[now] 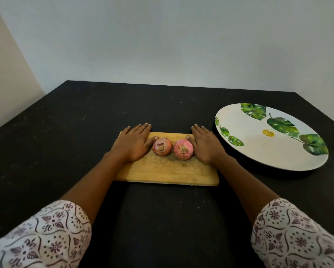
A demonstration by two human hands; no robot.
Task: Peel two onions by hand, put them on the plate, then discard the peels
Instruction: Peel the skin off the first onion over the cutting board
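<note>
Two unpeeled red onions sit side by side on a wooden cutting board (162,171), root ends facing me. The left onion (162,146) has brownish papery skin. The right onion (183,149) is pinker. My left hand (132,144) lies flat on the board's left part, fingers straight, thumb beside the left onion. My right hand (205,145) lies flat on the board's right part, thumb next to the right onion. Neither hand holds anything. A large white plate (259,155) with green leaf prints lies to the right, with nothing on it.
Everything rests on a black counter (65,132) set against a pale wall. The plate's right rim lies near the counter's right edge. Bare counter stretches to the left of the board and in front of it.
</note>
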